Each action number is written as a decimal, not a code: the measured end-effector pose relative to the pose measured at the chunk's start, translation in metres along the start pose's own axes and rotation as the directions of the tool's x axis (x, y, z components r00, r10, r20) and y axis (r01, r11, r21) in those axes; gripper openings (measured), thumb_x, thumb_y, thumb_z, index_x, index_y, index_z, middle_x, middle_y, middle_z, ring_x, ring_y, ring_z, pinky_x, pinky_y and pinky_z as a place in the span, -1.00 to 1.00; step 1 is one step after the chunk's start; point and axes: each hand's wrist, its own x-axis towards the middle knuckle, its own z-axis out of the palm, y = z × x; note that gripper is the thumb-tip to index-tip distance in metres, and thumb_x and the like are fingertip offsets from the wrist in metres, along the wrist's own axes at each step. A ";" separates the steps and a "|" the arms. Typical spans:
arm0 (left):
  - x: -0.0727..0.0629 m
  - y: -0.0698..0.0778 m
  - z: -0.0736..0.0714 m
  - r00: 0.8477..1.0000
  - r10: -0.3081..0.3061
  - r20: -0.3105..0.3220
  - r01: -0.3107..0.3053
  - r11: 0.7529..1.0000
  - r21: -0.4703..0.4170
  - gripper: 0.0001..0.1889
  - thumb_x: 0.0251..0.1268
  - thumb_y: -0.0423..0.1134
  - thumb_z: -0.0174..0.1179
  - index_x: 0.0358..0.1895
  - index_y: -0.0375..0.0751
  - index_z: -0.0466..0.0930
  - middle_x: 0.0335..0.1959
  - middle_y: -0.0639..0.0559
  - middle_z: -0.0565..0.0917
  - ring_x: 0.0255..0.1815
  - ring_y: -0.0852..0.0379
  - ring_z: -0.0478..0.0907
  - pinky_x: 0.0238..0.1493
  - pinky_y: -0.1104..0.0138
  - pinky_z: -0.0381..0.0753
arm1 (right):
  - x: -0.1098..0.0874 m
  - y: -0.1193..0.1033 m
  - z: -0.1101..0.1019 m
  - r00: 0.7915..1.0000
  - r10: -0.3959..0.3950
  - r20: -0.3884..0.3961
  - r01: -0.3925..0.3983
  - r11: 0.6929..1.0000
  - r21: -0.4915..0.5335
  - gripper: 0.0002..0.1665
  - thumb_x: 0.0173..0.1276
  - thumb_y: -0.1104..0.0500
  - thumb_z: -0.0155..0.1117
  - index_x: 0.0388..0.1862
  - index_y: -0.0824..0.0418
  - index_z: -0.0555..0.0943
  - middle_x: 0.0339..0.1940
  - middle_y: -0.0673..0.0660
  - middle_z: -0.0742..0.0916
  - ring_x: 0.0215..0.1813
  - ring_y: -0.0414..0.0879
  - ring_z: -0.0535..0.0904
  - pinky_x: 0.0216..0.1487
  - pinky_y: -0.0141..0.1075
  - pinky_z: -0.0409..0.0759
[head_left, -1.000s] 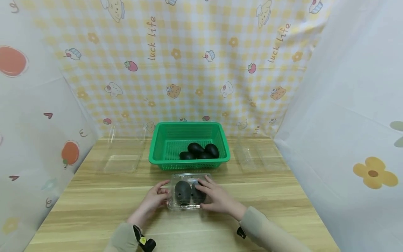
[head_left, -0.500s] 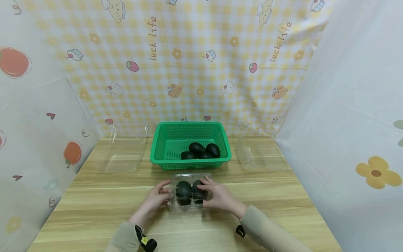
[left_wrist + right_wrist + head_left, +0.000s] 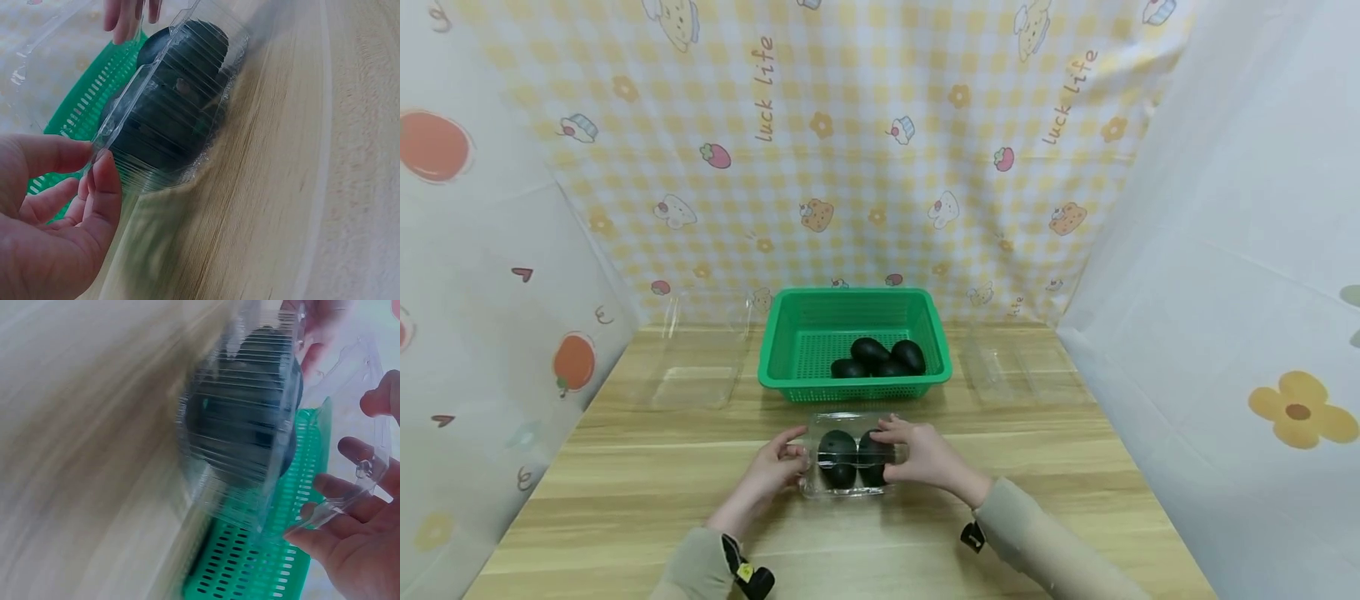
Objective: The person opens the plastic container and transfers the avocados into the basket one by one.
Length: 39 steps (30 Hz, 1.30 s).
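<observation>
A clear plastic clamshell box (image 3: 842, 492) sits in front of the basket with two dark avocados (image 3: 838, 472) inside. The left hand (image 3: 778, 467) pinches the box's left rim between thumb and finger, as the left wrist view shows close up. At the box's right side, the right hand (image 3: 917, 454) grips the edge of the raised clear lid (image 3: 334, 506), its fingers showing through and around the plastic. In the right wrist view the lid stands apart from the box's ribbed lower half, tilted toward the basket. The right hand partly covers the right avocado in the head view.
A green basket (image 3: 854, 384) with several black avocados (image 3: 870, 352) stands just behind the box. Transparent open boxes lie at the back left (image 3: 696, 387) and back right (image 3: 1000, 375) of the wooden table (image 3: 850, 558). Patterned cloth hangs behind and at both sides.
The lid has come up from lying over the avocados, its front edge swinging back toward the basket. The right hand has lifted with it; the left hand has stayed at the left rim.
</observation>
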 end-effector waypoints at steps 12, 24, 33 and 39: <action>0.003 0.001 -0.001 1.000 -0.008 -0.021 0.009 1.000 0.025 -0.37 0.16 -0.63 0.08 0.36 -0.47 0.22 -0.27 -0.14 0.51 -0.48 0.12 0.46 -0.51 0.36 0.54 | 0.014 -0.006 -0.019 0.997 -0.033 0.064 0.039 0.993 -0.111 -0.44 0.09 0.09 0.26 0.14 0.15 0.65 0.17 0.09 0.65 -0.07 -0.01 0.67 -0.44 -0.39 0.46; 0.009 0.003 -0.008 1.000 0.003 -0.016 -0.001 0.996 0.092 -0.42 0.18 -0.60 0.07 0.32 -0.57 0.21 -0.23 -0.21 0.56 -0.43 0.12 0.49 -0.50 0.36 0.55 | 0.024 -0.013 -0.035 0.994 0.011 0.113 -0.003 0.998 -0.070 -0.51 0.27 -0.01 0.25 0.17 0.09 0.64 -0.30 0.03 0.76 -0.69 -0.30 0.23 -0.50 -0.43 0.34; -0.004 0.001 -0.012 0.997 -0.013 -0.075 0.020 0.996 0.092 -0.50 0.35 -0.40 0.13 0.29 -0.55 0.28 -0.22 -0.18 0.59 -0.37 0.05 0.55 -0.35 0.22 0.65 | 0.026 -0.015 -0.043 0.996 0.034 0.083 -0.032 0.999 -0.021 -0.60 0.34 0.03 0.23 0.12 0.08 0.66 0.00 0.04 0.73 -0.03 -0.12 0.65 -0.08 -0.24 0.61; -0.023 0.001 -0.015 0.996 -0.052 -0.070 0.054 0.998 0.031 -0.33 0.35 -0.38 0.14 0.40 -0.54 0.04 -0.06 -0.27 0.51 -0.31 0.00 0.57 -0.25 0.13 0.67 | 0.026 -0.015 -0.047 0.996 0.058 0.074 -0.059 0.998 0.009 -0.60 0.36 -0.03 0.20 0.09 0.10 0.67 -0.06 0.00 0.74 -0.03 -0.18 0.65 -0.10 -0.31 0.61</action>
